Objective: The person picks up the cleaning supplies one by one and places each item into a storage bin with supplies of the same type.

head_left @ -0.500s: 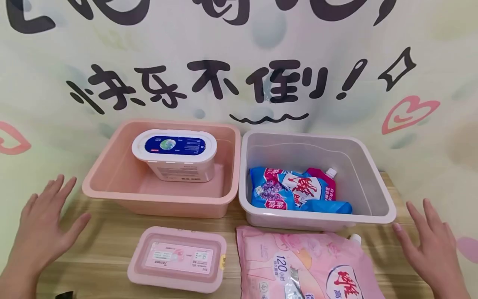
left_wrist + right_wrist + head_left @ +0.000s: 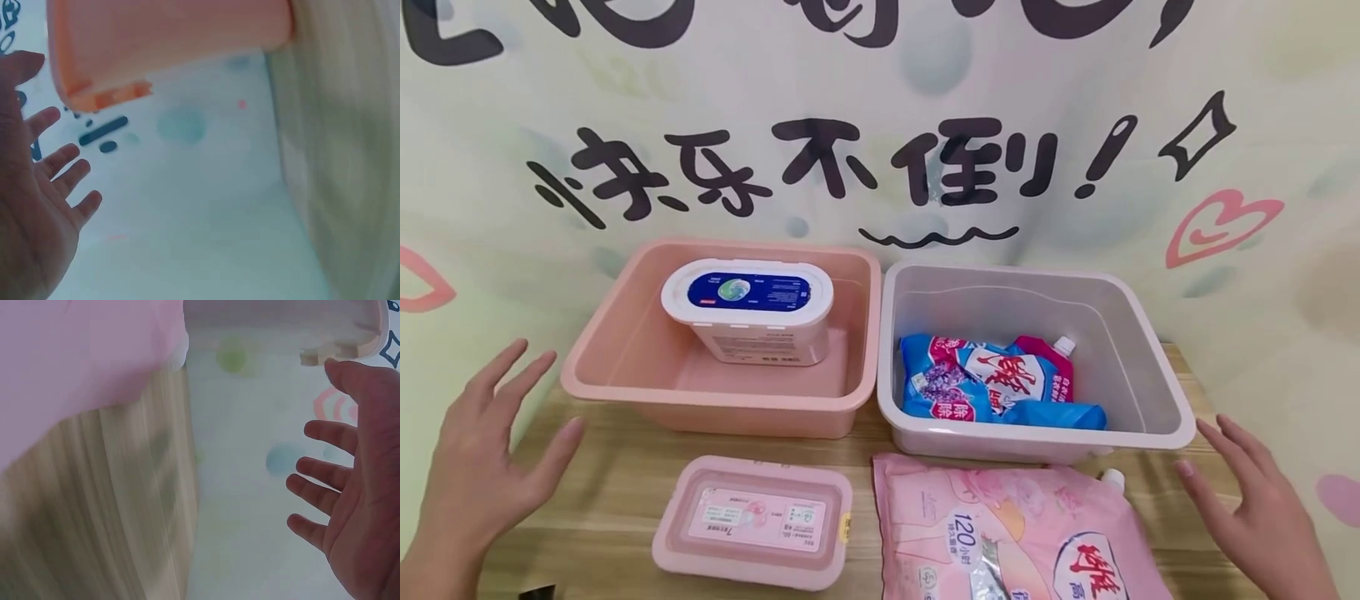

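Note:
My left hand (image 2: 482,454) hovers open with spread fingers at the table's left edge, beside the pink bin (image 2: 625,379); it holds nothing. In that bin stands a white tub with a blue label (image 2: 748,310). My right hand (image 2: 1255,504) is open too, at the right edge next to the grey bin (image 2: 1157,392), which holds blue and magenta refill pouches (image 2: 992,379). In front lie a flat pink box (image 2: 752,521) and a large pink pouch (image 2: 1007,533). The wrist views show each palm, the left hand (image 2: 37,206) and the right hand (image 2: 353,500), with fingers straight.
The wooden table (image 2: 617,483) ends just outside both hands. A wall cloth with black characters and pink hearts (image 2: 917,162) hangs right behind the bins. A small dark object (image 2: 535,592) sits at the front left edge.
Both hands shifted slightly: the left a little up and outward, the right lower and closer to the grey bin's corner. Nothing was picked up.

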The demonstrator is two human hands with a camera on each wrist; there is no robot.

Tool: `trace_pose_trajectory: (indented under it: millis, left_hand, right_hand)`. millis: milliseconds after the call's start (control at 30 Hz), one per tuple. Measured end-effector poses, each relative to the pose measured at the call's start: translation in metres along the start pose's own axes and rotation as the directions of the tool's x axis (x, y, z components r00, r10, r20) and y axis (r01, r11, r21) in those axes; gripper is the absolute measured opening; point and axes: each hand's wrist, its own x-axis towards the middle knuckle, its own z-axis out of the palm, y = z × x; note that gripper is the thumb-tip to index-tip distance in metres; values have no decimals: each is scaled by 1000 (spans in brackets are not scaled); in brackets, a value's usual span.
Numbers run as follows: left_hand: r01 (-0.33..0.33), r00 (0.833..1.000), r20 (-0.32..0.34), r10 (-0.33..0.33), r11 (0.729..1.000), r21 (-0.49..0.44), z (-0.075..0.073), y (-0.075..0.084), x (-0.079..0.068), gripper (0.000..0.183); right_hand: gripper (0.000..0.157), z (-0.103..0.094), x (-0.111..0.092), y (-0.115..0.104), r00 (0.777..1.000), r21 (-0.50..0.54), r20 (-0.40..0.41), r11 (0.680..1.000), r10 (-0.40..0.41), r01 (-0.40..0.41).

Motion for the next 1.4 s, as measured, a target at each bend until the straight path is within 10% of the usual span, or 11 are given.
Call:
trace_pose_trajectory:
  millis: [400, 800, 1400]
  left_hand:
    - [-130, 991, 14, 130, 991, -28, 14, 38, 24, 77]
    - [-190, 981, 8, 191, 979, -68, 29, 42, 24, 71]
    - [-241, 970, -52, 238, 968, -73, 35, 55, 29, 64]
  right_hand:
    - [82, 14, -23, -27, 965, 96, -125, 966, -229, 241]
    - [70, 15, -31, -60, 993, 32, 99, 997, -69, 66]
    - [61, 19, -53, -127, 961, 41, 215, 985, -173, 169]
